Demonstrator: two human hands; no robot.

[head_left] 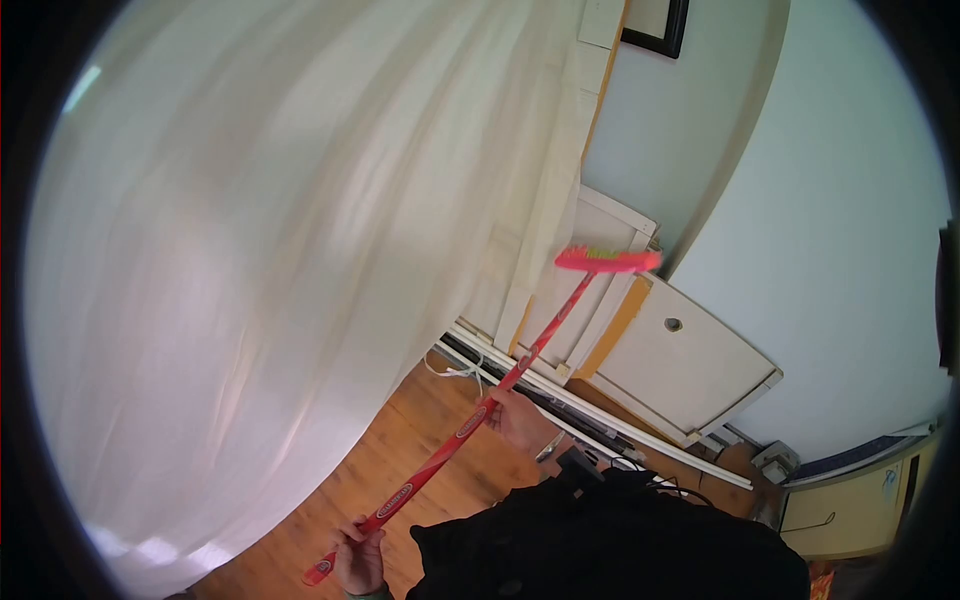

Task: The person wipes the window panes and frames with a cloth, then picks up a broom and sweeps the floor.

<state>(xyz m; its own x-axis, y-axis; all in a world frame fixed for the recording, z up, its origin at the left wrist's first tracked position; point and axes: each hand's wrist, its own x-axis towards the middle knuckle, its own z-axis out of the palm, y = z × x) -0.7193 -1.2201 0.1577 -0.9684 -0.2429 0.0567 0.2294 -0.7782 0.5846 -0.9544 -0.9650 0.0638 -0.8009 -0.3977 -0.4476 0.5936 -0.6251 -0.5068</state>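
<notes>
Broom [430,465] slants up from the hands, beside a huge white curtain [270,230] that blocks much of the room. Beneath lies the wood floor [410,440]. Past the broom's head, pale panels [665,360] stand near the wall [830,230], long white rails [680,462] running below. Right hand [515,415] grips mid-handle; left hand [360,560] closes round its lower end.
</notes>
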